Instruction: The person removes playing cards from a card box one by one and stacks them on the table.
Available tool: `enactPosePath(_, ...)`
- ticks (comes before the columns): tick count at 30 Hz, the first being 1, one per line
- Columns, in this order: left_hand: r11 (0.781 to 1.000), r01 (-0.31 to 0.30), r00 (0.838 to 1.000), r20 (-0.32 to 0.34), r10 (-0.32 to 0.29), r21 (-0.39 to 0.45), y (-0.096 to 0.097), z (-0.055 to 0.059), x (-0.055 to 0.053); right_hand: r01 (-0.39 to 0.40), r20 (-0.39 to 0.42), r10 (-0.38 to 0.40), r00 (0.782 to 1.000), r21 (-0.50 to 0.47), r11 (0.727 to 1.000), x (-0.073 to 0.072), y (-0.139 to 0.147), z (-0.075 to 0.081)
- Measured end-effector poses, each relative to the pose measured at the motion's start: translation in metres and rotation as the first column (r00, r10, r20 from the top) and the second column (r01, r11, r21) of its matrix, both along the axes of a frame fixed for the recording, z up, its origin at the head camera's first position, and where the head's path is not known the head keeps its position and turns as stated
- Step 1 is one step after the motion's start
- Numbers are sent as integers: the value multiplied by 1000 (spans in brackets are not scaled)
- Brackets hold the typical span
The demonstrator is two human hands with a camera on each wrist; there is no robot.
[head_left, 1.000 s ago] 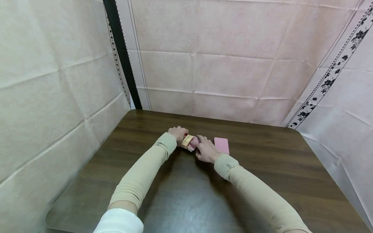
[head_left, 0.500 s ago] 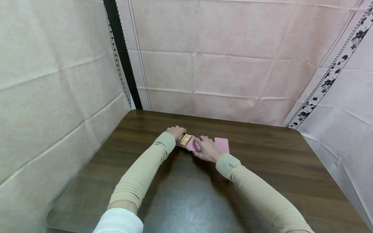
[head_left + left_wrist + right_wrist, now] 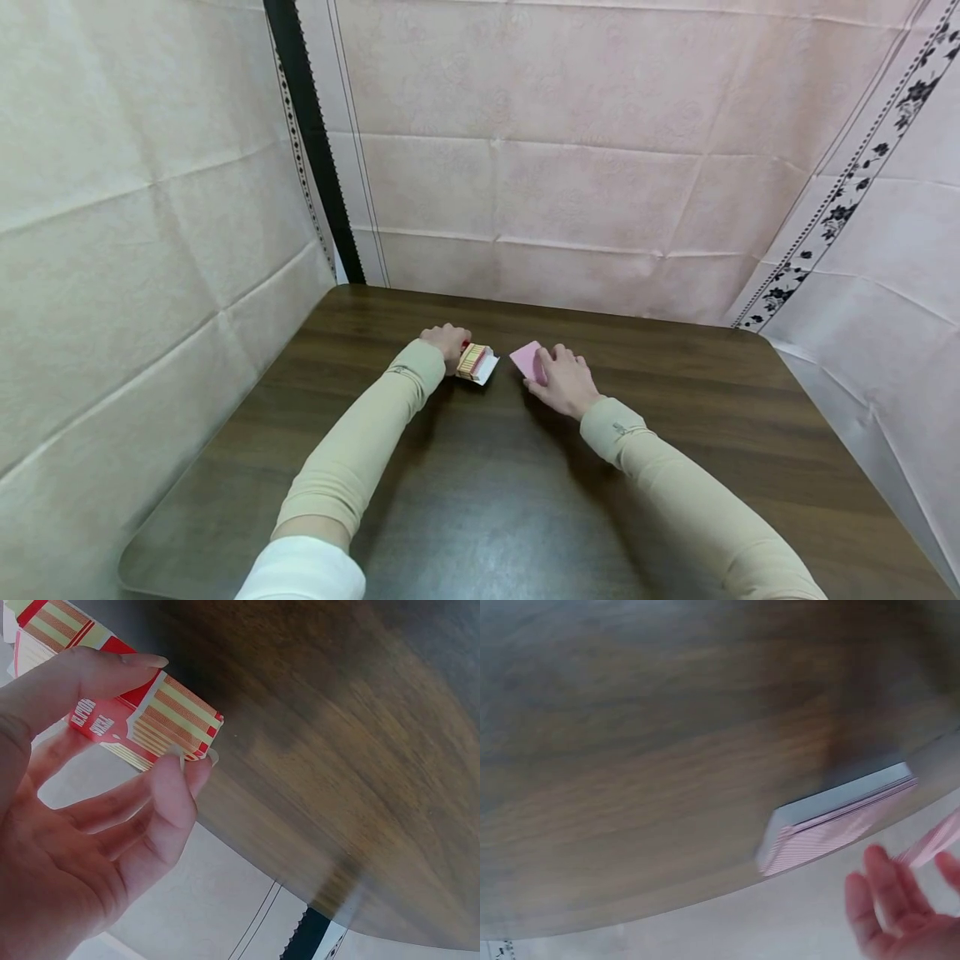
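Observation:
My left hand [image 3: 447, 342] grips a red and yellow-striped playing card box [image 3: 472, 361] by its far end. In the left wrist view, the thumb lies across one face of the box [image 3: 169, 720] and the fingertips press its lower edge. The white flap [image 3: 487, 369] of the box sticks out toward the right. To the right, my right hand [image 3: 566, 383] holds pink-backed playing cards [image 3: 527, 360], apart from the box. How many cards it holds is unclear. A thick stack of pink-backed cards [image 3: 832, 825] lies on the table beside that hand; the hand hides it in the head view.
The brown wood-grain table [image 3: 480, 483] has rounded corners. Pale cloth [image 3: 585, 192] hangs behind it and along both sides. A dark strip [image 3: 318, 150] runs down the back left corner.
My right hand has drawn the pink cards away from the box's open end and moved right with them. My left hand has shifted slightly left with the box, whose white flap now shows.

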State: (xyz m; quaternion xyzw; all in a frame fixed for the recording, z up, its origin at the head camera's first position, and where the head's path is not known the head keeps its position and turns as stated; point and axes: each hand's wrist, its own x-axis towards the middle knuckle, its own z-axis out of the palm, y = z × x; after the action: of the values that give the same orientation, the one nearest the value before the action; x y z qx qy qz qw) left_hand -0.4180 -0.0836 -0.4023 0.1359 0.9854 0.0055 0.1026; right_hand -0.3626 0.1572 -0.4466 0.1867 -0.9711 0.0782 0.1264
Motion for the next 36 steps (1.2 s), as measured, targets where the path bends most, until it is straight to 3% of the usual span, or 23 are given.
enactPosePath(6,1000,-9,1000,3,9,-6,-1,0,-1,187,-44,-186,982,3,982,-4,14,-3)
enactPosePath(13,1000,-15,1000,-3,15,-6,-1,-1,-2,327,33,-328,944,44,944,-4,19,-4)
enactPosePath(21,1000,-15,1000,6,15,-6,-1,0,1,357,104,-368,924,112,927,-4,17,-9)
enactPosePath(32,1000,-9,1000,8,9,2,3,0,3,357,140,-375,917,136,924,-4,18,-9)
enactPosePath(36,1000,-6,1000,13,6,-1,5,-1,2,337,75,-346,935,108,935,-5,17,-7)
